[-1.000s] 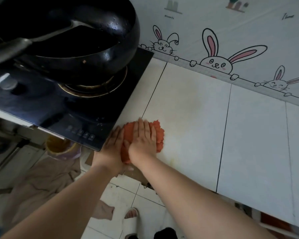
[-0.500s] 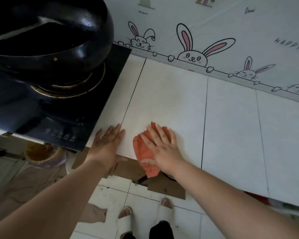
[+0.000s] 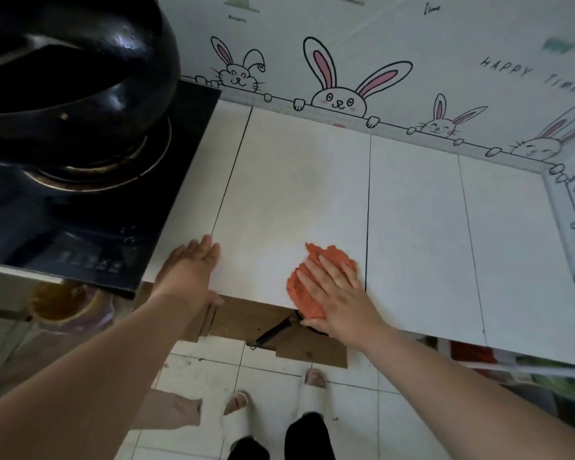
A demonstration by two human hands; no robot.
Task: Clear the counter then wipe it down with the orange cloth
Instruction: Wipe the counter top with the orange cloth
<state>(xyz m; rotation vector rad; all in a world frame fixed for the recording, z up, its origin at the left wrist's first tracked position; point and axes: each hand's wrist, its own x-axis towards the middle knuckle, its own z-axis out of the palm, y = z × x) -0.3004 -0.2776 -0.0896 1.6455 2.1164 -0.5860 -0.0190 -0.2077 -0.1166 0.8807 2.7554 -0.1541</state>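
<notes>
The orange cloth point(image 3: 316, 277) lies crumpled at the front edge of the white tiled counter point(image 3: 412, 227), partly hanging over it. My right hand point(image 3: 337, 293) presses flat on the cloth with straight, spread fingers. My left hand point(image 3: 190, 270) rests flat on the counter's front edge near the stove, fingers straight, apart from the cloth and holding nothing.
A black stove point(image 3: 90, 224) with a large black wok point(image 3: 73, 78) fills the left. A bunny-patterned wall covering point(image 3: 339, 78) backs the counter and turns a corner at the right. Brown cardboard point(image 3: 263, 323) sticks out below the counter edge, above the tiled floor.
My right hand has slid the cloth to the right along the front of the counter, away from the stove. My left hand came off the cloth and stayed near the stove.
</notes>
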